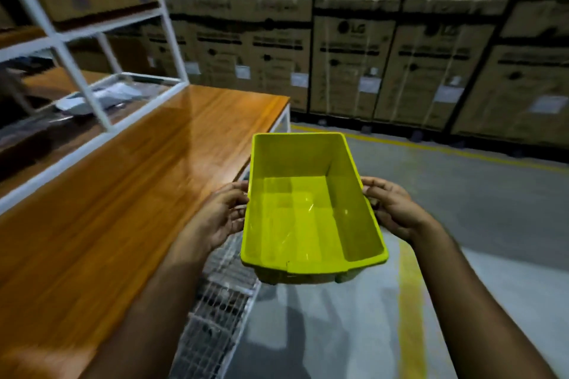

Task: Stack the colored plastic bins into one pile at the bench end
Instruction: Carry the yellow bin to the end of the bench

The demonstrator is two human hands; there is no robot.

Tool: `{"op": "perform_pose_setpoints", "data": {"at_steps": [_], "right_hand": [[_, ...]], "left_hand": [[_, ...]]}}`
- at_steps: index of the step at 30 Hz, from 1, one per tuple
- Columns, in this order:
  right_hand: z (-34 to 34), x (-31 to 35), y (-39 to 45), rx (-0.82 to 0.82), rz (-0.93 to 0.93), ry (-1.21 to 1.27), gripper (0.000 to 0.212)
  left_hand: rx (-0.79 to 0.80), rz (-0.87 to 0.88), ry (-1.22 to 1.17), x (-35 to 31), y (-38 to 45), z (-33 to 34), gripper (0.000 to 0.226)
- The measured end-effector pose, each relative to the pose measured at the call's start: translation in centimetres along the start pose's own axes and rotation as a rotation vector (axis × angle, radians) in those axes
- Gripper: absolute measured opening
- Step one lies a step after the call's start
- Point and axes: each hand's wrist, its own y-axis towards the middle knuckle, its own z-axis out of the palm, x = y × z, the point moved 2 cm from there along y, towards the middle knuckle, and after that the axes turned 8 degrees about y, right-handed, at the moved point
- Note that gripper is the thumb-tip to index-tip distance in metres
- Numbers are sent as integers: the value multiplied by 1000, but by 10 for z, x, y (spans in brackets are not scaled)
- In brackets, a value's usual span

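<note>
An empty yellow-green plastic bin (308,209) is held in the air in front of me, just off the right edge of the wooden bench (123,194). My left hand (221,215) grips its left long side and my right hand (391,209) grips its right long side. The bin is upright, its open top facing me, tilted slightly. The bench's far end (264,104) lies ahead to the left. No other bins show in the head view.
A white metal shelf frame (92,83) with papers and cardboard stands on the bench's left part. A wire mesh panel (215,317) runs below the bench edge. Stacked cardboard cartons (385,64) wall off the back. The grey floor (492,224) carries yellow lines.
</note>
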Motion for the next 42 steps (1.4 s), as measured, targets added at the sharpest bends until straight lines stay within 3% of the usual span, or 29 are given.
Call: {"op": "perform_pose_setpoints", "data": {"at_steps": [9,19,27,42], "right_hand": [[-153,77,76,-150,-22,-8,25],[-190,151,257,-57,-42,-40,30],[-144,202,427,83,-54,-29,30],[56,205,640,565,80,-311,26]], "left_hand": [[109,-40,50,-29,154,147,39],[65,49,7,-115,307,165,32],[-80,106,-63,-194,411,113,34],[-640,171,-259,-221,410,-21,33]]}}
